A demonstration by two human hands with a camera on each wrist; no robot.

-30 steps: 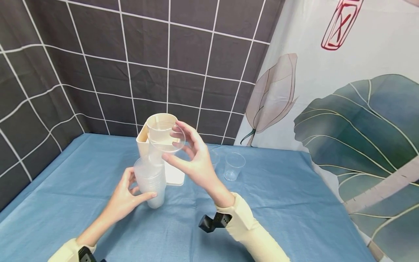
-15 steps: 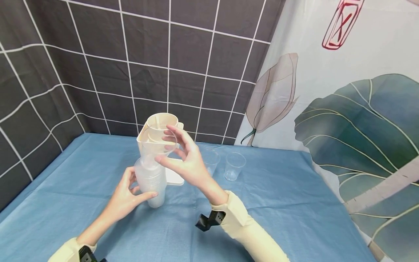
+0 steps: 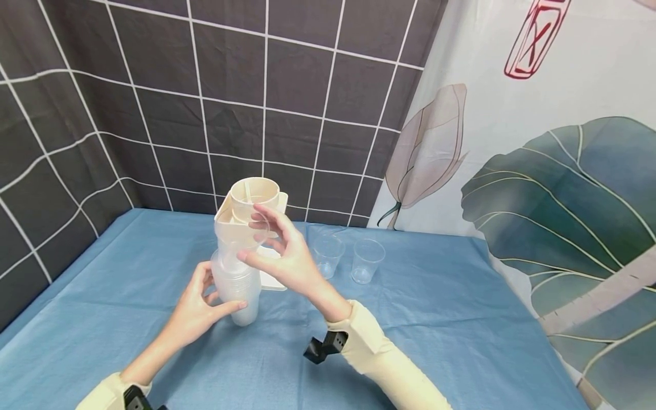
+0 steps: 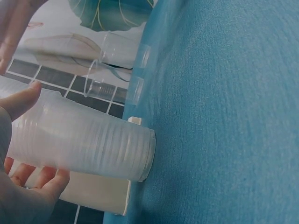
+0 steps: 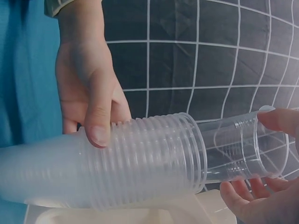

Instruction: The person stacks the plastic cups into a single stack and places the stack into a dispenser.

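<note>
A stack of clear plastic cups (image 3: 237, 290) stands upright on the blue cloth, and my left hand (image 3: 197, 307) grips its side between thumb and fingers. Over the stack's mouth, my right hand (image 3: 287, 250) holds a single clear plastic cup (image 5: 229, 149) near its rim. The lower end of that cup sits inside the top of the stack (image 5: 145, 158) in the right wrist view. Two more clear cups, the nearer-left one (image 3: 328, 256) and the right one (image 3: 367, 261), stand upright behind my right hand.
Behind the stack is a cream plastic holder (image 3: 254, 193) with a round open top, partly hidden by the cups and my right hand. Its flat pale base (image 3: 270, 280) shows beside the stack. A dark grid-patterned curtain (image 3: 297, 136) hangs along the blue-covered table's (image 3: 435, 319) back.
My right hand has lowered its cup and brought it leftward into the stack's mouth. The left cup of the standing pair shows more fully. My left hand has stayed on the stack.
</note>
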